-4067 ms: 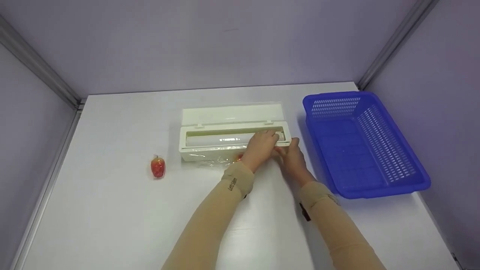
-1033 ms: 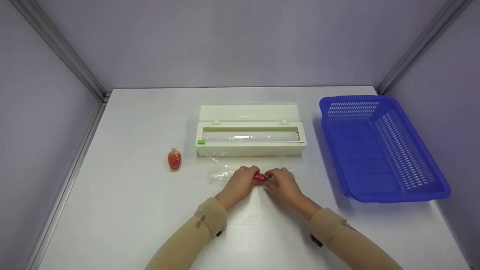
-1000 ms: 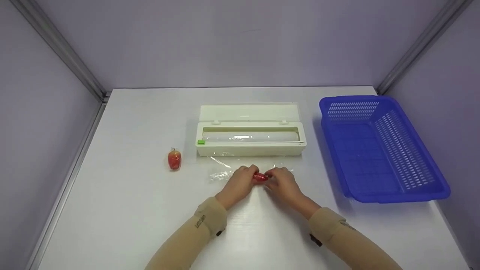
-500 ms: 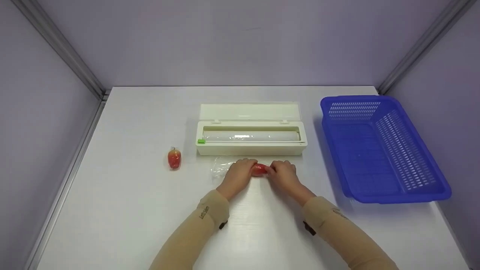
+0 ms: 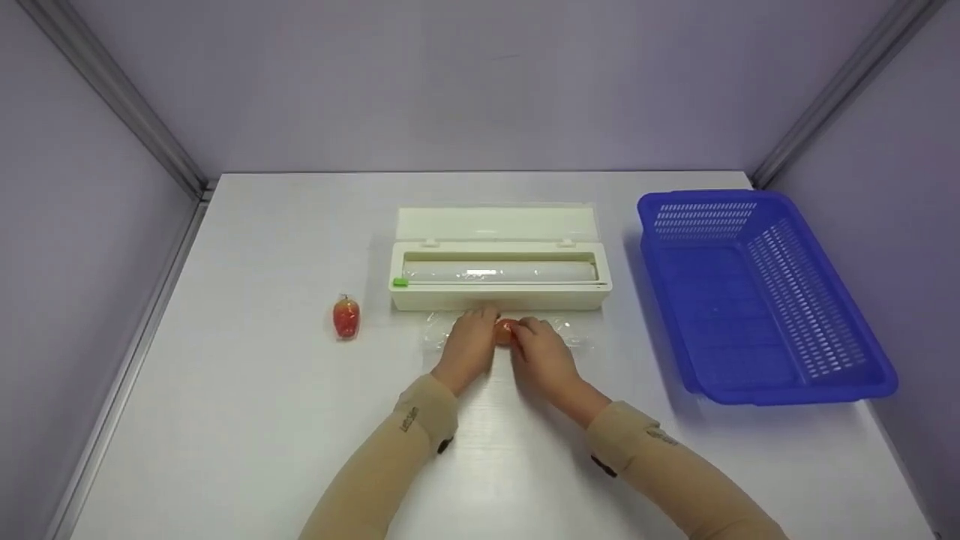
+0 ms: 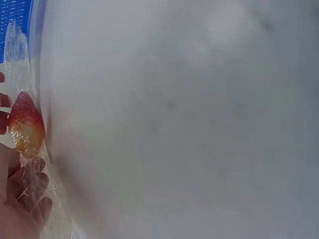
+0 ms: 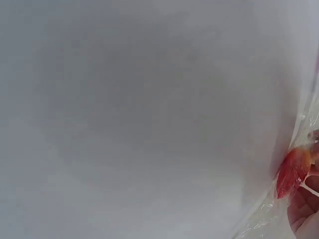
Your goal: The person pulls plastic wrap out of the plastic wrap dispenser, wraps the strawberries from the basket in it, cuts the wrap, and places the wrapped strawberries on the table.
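A red-and-yellow fruit (image 5: 505, 332), wrapped in clear plastic film (image 5: 436, 330), is between my two hands, just in front of the cling film dispenser (image 5: 499, 301). At its yellow end, my left hand (image 5: 466, 345) gathers the film between thumb and fingers, as the left wrist view shows beside the fruit (image 6: 26, 127). My right hand (image 5: 546, 361) grips the fruit from the red end, with thumb and fingers curled about it. In the right wrist view the wrapped fruit (image 7: 291, 174) is at the right edge. Loose film spreads out past both hands.
The dispenser's lid (image 5: 495, 223) is raised, showing the film roll (image 5: 499, 271); a green slider (image 5: 400, 282) is at the left of its cutter rail. A second film-wrapped fruit (image 5: 346, 318) lies to the left. A blue basket (image 5: 795, 396) stands at right.
Both hands were at the dispenser's right end; they have since come to the fruit in front. Lately hands and fruit shifted slightly toward the dispenser, and the fruit turned, showing more orange.
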A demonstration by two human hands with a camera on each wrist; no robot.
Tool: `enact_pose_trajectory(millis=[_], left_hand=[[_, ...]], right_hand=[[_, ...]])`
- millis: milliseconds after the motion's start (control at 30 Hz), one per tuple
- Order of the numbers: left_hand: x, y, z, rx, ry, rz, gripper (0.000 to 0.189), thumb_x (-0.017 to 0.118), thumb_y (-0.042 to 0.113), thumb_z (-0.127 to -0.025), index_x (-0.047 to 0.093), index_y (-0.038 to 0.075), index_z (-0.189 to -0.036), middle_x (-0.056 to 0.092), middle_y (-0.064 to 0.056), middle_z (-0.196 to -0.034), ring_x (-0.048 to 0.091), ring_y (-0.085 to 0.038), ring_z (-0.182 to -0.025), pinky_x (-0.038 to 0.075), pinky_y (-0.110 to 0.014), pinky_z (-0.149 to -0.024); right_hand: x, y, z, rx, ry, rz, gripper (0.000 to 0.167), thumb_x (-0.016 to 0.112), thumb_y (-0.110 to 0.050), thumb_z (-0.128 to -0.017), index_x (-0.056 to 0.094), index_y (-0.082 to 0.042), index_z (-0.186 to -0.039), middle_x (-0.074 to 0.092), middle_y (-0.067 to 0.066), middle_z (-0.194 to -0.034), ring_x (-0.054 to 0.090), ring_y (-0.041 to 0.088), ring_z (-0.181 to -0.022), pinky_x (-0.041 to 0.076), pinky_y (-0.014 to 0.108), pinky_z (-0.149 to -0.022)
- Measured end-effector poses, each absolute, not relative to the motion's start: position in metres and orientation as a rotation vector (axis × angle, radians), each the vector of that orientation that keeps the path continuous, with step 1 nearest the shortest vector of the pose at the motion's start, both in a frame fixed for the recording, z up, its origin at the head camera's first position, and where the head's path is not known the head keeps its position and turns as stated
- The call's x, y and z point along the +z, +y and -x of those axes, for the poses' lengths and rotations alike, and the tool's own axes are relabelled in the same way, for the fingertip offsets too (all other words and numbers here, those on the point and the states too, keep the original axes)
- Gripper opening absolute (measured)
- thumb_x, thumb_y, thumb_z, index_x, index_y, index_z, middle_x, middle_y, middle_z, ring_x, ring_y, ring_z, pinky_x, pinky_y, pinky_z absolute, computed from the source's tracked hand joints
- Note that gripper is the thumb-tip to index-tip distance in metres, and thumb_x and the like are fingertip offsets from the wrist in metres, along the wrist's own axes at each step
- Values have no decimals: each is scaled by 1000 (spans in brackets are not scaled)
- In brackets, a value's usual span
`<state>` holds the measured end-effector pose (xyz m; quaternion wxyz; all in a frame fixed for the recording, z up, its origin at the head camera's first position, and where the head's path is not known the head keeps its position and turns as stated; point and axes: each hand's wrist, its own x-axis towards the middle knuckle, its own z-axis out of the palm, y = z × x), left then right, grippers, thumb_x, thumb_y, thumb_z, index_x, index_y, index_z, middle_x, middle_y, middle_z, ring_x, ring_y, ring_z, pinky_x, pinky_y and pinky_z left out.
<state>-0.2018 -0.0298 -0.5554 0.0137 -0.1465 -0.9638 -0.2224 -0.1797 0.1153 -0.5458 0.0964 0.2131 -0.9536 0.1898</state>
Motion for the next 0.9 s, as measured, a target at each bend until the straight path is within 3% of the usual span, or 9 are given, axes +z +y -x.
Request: enact_pose_trajectory(millis=[133,233,567,800,900], left_hand=[[-555,-35,198,-572,-2978,421,17,49,14,-93,55,6,-107,66,-9,-100,61,-25,-96,48,-36,-86],[-553,-38,197,-480,-2984,407,18,48,13,-92,55,7,-108,67,-9,-100,62,-25,-97,47,-36,-89],[-553,-44,194,-520,-3104,364,37,34,17,-99,48,4,-131,56,-11,-128,50,-26,-122,36,-37,-107],[-542,-48,186,-664,-2981,343,37,43,4,-94,48,2,-131,62,-12,-119,55,-26,-114,42,-36,-102],[-532,-47,179,-771,-2866,336,31,49,3,-91,57,3,-122,65,-8,-110,58,-23,-105,46,-34,-95]], right_hand=[[-548,110,183,527,-2895,-565,24,63,-9,-84,62,-4,-107,60,8,-100,58,26,-91,50,37,-80],[-548,108,190,520,-2942,-538,28,66,-10,-83,58,-4,-109,59,9,-101,57,26,-95,49,38,-85],[-551,105,206,583,-2952,-479,17,59,-10,-88,54,-5,-102,59,10,-97,56,28,-96,48,40,-85],[-531,107,191,863,-2761,-441,27,66,-5,-83,56,-3,-108,62,11,-96,59,24,-92,51,36,-84],[-517,104,179,898,-2617,-503,30,67,-3,-81,55,-1,-109,61,11,-97,59,21,-91,52,32,-81]])
